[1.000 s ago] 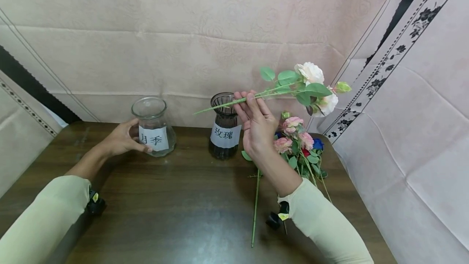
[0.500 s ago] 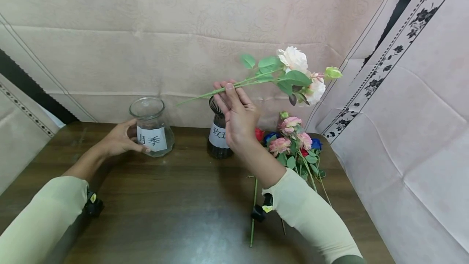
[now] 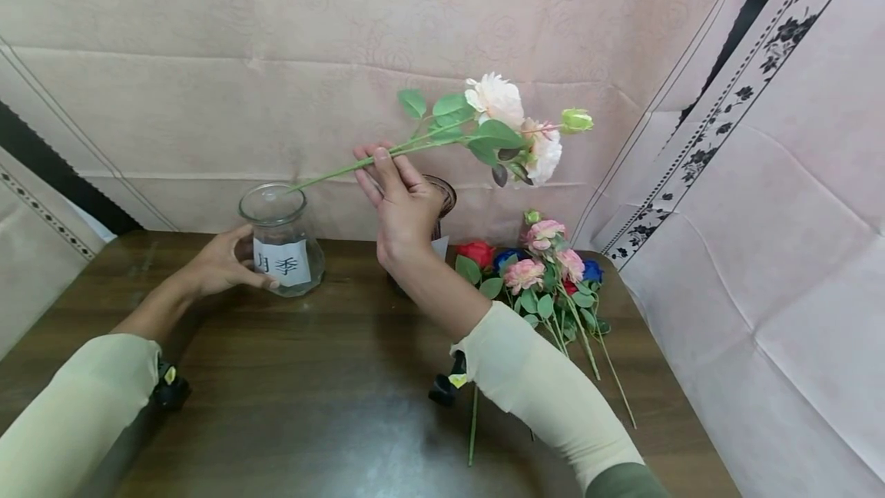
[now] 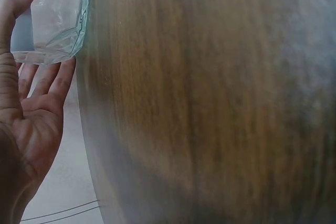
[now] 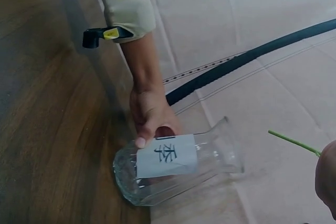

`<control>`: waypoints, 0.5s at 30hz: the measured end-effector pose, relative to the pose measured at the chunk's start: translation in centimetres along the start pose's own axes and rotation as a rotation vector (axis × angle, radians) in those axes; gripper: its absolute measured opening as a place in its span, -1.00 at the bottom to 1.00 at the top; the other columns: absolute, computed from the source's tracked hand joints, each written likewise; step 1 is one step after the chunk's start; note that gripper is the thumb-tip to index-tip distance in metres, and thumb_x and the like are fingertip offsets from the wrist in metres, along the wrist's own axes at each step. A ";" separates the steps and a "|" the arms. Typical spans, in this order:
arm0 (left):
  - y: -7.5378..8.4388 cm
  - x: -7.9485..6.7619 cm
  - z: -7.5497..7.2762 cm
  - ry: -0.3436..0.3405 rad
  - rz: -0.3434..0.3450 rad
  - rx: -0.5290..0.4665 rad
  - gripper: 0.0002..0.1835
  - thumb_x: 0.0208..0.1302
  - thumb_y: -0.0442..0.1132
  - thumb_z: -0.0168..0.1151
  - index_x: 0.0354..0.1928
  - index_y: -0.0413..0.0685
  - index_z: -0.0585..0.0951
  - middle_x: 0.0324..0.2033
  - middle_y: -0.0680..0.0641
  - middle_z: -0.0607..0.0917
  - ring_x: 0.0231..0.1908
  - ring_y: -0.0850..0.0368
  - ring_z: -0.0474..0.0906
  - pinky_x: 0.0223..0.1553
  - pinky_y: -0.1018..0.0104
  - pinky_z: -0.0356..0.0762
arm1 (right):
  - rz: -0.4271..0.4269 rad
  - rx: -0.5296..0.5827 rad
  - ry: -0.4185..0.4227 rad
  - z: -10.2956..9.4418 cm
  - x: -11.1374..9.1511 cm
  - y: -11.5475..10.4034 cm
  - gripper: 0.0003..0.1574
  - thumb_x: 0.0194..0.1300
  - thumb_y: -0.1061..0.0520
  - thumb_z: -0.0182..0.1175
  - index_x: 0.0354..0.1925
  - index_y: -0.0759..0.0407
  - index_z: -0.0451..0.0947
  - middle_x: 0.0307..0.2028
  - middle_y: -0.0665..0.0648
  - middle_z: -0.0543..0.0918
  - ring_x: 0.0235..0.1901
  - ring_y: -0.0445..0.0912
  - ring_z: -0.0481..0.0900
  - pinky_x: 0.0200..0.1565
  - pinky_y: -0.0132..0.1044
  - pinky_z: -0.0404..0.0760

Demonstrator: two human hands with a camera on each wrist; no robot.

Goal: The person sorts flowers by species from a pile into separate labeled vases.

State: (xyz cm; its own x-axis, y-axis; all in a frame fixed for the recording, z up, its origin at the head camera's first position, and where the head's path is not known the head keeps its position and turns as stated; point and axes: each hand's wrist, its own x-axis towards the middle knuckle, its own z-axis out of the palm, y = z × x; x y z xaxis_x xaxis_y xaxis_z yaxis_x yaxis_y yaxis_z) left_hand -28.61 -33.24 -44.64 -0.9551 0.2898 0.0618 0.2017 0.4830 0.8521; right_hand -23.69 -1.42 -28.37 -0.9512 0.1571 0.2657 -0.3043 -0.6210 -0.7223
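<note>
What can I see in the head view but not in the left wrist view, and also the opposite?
Only the head view: the right hand pinching the white-flowered stem, the dark vase partly hidden behind that hand, and the pink, red and blue flowers lying on the table.

Only the left wrist view: the palm of the left hand, turned toward that camera.

Both: the left hand gripping the clear glass vase, its paper label at least in part, and the table.

Passable: tabletop (image 3: 304, 390) between forearms (image 3: 155, 304) | Blocking: clear vase (image 3: 283, 261), dark vase (image 3: 448, 197) (partly hidden), flower pile (image 3: 524, 273)
</note>
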 end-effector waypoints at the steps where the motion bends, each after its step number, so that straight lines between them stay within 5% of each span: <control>1: 0.0 0.0 0.0 0.002 -0.001 0.004 0.18 0.07 -0.43 0.79 0.70 -0.21 0.28 0.28 -0.05 0.72 0.09 0.56 0.67 0.14 0.58 0.70 | 0.001 0.000 0.004 0.2 0.0 0.4 -0.68 0.64 0.25 0.35 0.22 0.40 0.77 0.06 0.45 0.87 0.15 0.12 0.90 0.25 -0.08 0.85; 7: 0.2 -0.1 0.1 0.003 -0.009 0.031 0.20 0.09 -0.39 0.79 0.72 -0.20 0.26 0.39 -0.32 0.66 0.09 0.60 0.64 0.13 0.60 0.67 | 0.001 -0.009 0.009 0.8 0.0 2.6 -0.60 0.63 0.28 0.34 0.29 0.51 0.70 0.14 0.55 0.80 0.18 0.21 0.88 0.22 -0.08 0.86; 15: 0.2 0.0 0.0 0.001 -0.003 0.012 0.17 0.08 -0.40 0.80 0.69 -0.20 0.29 0.26 0.03 0.70 0.11 0.58 0.64 0.15 0.61 0.67 | -0.005 -0.022 0.023 1.7 -0.1 4.8 -0.63 0.59 0.31 0.37 0.23 0.55 0.72 0.10 0.57 0.81 0.18 0.27 0.87 0.19 -0.09 0.86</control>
State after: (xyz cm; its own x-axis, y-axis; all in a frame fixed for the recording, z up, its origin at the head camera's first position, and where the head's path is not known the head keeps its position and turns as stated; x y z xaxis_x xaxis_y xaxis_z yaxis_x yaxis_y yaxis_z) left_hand -28.61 -33.12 -44.50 -0.9560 0.2873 0.0596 0.2011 0.4936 0.8461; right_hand -24.92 -5.73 -30.77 -0.9505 0.1779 0.2546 -0.3098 -0.6029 -0.7352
